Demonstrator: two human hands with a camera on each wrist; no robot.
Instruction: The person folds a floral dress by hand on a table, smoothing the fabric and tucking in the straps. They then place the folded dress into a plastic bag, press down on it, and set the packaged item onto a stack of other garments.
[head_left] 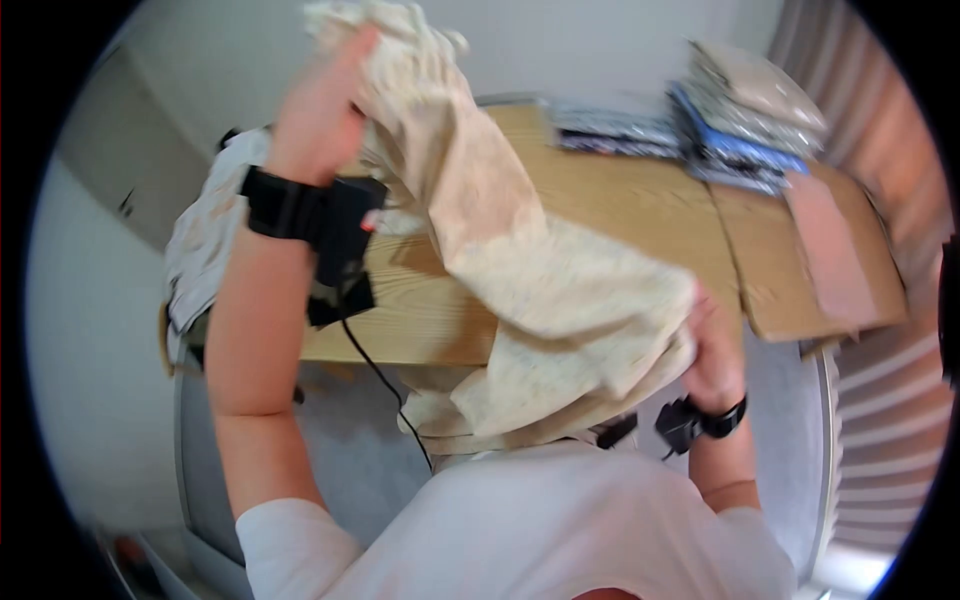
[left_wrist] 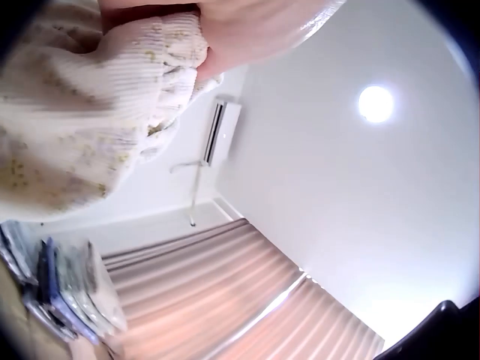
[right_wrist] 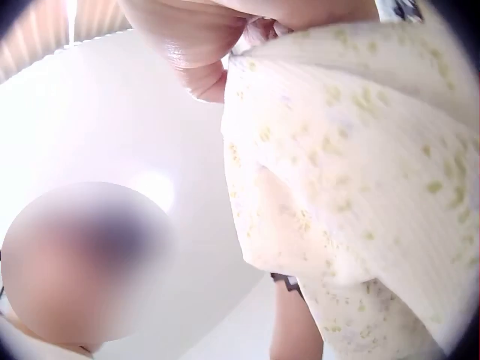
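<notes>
A cream garment (head_left: 580, 290) with a small floral print stretches between both hands, slanting across the front of the table in the head view. Raised at the upper left, my left hand (head_left: 325, 110) grips its gathered, ruffled end; the left wrist view shows the ribbed cloth (left_wrist: 67, 112) bunched against that hand (left_wrist: 259, 30). Lower down on the right, my right hand (head_left: 715, 345) pinches the garment's other edge. In the right wrist view, the thumb and fingers of this hand (right_wrist: 199, 45) close on the cloth (right_wrist: 345, 165), which drapes down. Its lower part hangs near my lap.
A wooden table (head_left: 590, 190) lies beyond the garment. Packaged folded clothes (head_left: 755, 105) are stacked at its back right, beside a flatter pack (head_left: 615, 130). Light clothing (head_left: 215, 230) is heaped at the left edge. A black cable (head_left: 375, 365) runs down from the left wrist camera.
</notes>
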